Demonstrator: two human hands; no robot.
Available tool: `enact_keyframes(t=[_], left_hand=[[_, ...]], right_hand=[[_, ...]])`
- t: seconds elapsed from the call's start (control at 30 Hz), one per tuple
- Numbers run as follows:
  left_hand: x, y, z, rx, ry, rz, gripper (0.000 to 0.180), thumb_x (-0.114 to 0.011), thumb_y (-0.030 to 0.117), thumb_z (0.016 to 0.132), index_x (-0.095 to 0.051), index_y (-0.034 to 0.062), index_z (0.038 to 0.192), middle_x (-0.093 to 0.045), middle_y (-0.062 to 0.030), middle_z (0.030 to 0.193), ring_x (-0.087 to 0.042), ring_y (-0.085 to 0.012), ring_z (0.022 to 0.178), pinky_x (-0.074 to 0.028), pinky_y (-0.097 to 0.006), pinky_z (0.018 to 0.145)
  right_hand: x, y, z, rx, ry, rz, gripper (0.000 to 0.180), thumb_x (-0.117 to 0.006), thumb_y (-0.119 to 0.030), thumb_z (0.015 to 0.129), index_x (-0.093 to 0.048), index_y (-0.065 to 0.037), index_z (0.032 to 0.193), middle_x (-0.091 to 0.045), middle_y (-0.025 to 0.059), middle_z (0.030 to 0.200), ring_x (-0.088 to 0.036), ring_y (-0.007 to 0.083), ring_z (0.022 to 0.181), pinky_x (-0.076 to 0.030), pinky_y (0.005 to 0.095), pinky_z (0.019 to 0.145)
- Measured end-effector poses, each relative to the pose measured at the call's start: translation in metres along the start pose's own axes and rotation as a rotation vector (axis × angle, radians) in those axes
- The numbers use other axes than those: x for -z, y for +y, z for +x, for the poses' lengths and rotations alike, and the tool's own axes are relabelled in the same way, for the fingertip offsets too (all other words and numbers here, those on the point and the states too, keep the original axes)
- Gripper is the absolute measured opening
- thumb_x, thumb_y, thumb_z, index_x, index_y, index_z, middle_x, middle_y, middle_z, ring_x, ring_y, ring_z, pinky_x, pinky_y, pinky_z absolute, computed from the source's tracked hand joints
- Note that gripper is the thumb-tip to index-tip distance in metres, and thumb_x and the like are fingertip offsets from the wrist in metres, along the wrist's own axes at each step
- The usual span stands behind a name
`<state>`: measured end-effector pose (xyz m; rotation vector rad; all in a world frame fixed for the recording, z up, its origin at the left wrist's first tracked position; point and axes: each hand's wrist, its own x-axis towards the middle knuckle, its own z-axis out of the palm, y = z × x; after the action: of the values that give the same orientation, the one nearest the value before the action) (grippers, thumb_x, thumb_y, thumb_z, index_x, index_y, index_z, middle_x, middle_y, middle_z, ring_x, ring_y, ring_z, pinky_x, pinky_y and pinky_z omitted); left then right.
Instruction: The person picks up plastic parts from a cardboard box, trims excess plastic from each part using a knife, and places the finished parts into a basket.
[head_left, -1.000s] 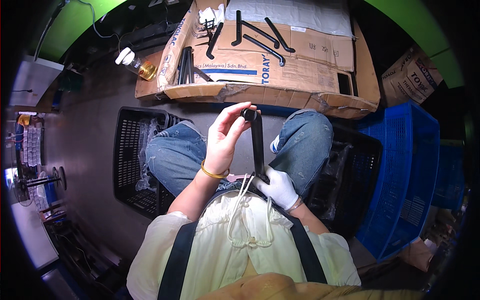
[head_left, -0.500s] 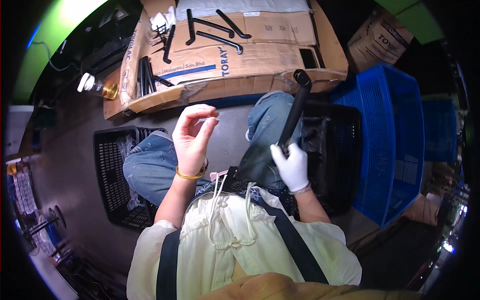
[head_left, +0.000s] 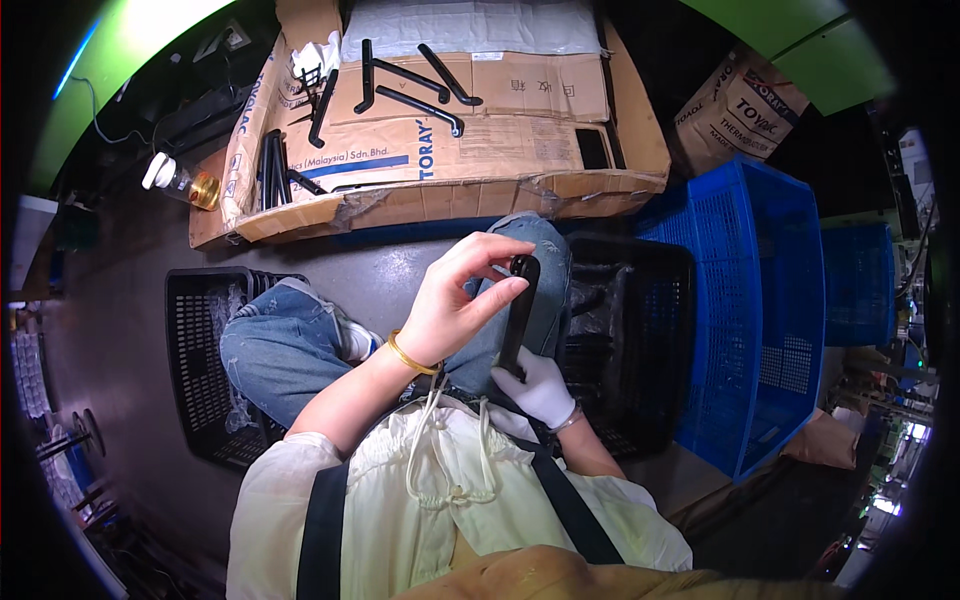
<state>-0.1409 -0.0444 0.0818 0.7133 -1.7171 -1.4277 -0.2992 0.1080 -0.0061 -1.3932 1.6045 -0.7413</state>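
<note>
I sit with a short black bar (head_left: pixel 518 318) held upright above my lap. My right hand (head_left: pixel 538 388), in a white glove, grips its lower end. My left hand (head_left: pixel 455 300), bare with a gold bangle at the wrist, pinches the bar's rounded top end between thumb and fingertips. My knees in blue jeans (head_left: pixel 285 345) lie below the bar.
A flattened cardboard sheet (head_left: pixel 500 150) ahead carries several black bars (head_left: pixel 410 85). A black crate (head_left: pixel 195 350) stands at my left, another black crate (head_left: pixel 640 330) at my right, and blue crates (head_left: pixel 760 300) beyond it. A small bottle (head_left: pixel 175 180) lies far left, a brown sack (head_left: pixel 740 105) far right.
My right hand has swung the bar back from the right to in front of me. My left hand, apart from it half a second ago, now pinches its top end.
</note>
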Motion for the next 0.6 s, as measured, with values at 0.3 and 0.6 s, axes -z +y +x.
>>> enact_keyframes(t=[0.3, 0.6], left_hand=[[0.005, -0.016, -0.012, 0.194, 0.063, -0.209, 0.034, -0.064, 0.009, 0.095, -0.057, -0.0014, 0.127, -0.062, -0.0082, 0.125, -0.060, -0.0137, 0.113, -0.048, -0.029, 0.098], [-0.014, -0.046, 0.000, 0.127, 0.084, -0.316, 0.043, -0.050, 0.017, 0.102, -0.045, 0.0002, 0.142, -0.052, -0.0128, 0.141, -0.047, -0.0210, 0.132, -0.035, -0.036, 0.112]], right_hand=[[-0.015, 0.008, 0.002, 0.041, 0.084, -0.045, 0.031, -0.075, -0.029, 0.083, -0.057, -0.004, 0.080, -0.059, 0.0158, 0.060, -0.063, 0.0357, 0.055, -0.047, 0.0404, 0.049], [-0.001, 0.013, -0.004, -0.063, 0.338, -0.163, 0.032, -0.073, -0.032, 0.085, -0.062, -0.002, 0.083, -0.064, 0.0195, 0.067, -0.068, 0.0360, 0.063, -0.050, 0.0451, 0.055]])
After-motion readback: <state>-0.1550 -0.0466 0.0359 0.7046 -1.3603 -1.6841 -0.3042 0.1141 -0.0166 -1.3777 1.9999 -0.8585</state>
